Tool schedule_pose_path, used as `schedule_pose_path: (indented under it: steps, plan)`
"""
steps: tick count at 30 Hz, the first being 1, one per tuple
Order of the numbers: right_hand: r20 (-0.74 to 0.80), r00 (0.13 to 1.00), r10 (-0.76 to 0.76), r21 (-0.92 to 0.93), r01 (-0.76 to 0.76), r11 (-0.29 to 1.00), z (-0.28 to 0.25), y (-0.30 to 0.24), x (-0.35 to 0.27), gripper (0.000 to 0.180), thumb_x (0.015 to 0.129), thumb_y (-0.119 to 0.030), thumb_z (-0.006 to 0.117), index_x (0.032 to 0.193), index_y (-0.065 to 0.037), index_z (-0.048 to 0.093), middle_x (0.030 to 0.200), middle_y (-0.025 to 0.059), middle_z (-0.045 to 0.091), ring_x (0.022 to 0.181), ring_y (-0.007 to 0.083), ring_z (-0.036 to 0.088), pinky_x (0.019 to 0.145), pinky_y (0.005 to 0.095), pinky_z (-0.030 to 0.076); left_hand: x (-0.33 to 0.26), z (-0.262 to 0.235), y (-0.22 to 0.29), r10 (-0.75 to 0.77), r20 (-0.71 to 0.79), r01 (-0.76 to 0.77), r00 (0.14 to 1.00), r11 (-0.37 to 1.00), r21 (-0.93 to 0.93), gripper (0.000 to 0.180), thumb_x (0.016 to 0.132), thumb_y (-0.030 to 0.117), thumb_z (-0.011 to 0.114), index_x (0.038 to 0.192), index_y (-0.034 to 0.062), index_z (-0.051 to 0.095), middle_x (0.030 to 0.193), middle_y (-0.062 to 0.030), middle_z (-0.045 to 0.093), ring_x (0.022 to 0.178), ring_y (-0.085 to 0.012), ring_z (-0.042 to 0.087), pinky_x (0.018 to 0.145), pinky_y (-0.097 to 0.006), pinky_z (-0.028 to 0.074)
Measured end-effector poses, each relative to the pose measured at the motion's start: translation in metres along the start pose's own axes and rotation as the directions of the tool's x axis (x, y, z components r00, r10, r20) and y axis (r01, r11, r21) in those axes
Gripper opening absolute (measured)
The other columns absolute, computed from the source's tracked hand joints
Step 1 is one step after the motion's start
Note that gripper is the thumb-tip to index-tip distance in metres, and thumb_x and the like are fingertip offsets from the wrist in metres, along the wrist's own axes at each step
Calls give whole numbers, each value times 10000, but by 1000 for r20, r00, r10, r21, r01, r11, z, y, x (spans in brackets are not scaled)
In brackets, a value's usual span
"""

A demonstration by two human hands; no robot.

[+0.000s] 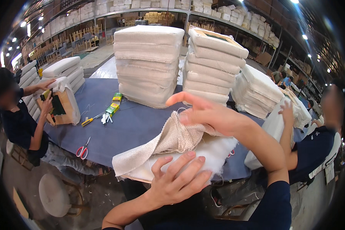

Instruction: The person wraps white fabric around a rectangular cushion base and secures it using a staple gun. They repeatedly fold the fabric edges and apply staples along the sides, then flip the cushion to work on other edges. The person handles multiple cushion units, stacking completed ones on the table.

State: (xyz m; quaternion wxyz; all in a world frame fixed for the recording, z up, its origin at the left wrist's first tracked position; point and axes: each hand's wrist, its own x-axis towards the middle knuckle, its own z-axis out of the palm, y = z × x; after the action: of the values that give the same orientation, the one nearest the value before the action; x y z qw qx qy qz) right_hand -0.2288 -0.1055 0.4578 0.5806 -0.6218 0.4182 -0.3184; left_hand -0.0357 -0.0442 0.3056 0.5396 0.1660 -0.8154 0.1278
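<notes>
A seat cushion with white fluffy padding [218,153] lies before me at the table's near edge. Beige woven fabric [142,153] covers its left part and is folded up in a loose, frayed bunch at the middle. My left hand [178,178] rests on the padding's near side, fingers spread, holding nothing. Above the cushion, my right hand [214,117] has its thumb against the raised fabric and its index finger stretched out to the left. The other fingers are partly hidden behind, and the fabric appears held there.
Red-handled scissors [82,150], a yellow-handled tool [89,121], green-and-yellow boxes [114,105] and white sticks [107,118] lie left on the blue-grey table [103,134]. Tall stacks of covered cushions [147,65] stand beyond. Co-workers handle cushions at left [17,111] and right [314,145].
</notes>
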Motion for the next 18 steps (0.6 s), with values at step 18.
schedule_pose_path:
  steps: [18]
  plan:
    - [-42,997,-59,-305,43,951,17,-21,-7,278,1029,-132,713,1211,-100,505,858,-55,572,810,47,505,717,263,417,4,2,-2,-28,-15,30,999,990,138,446,899,536,822,1252,281,726,1491,-40,607,1406,-331,438,1170,-615,262]
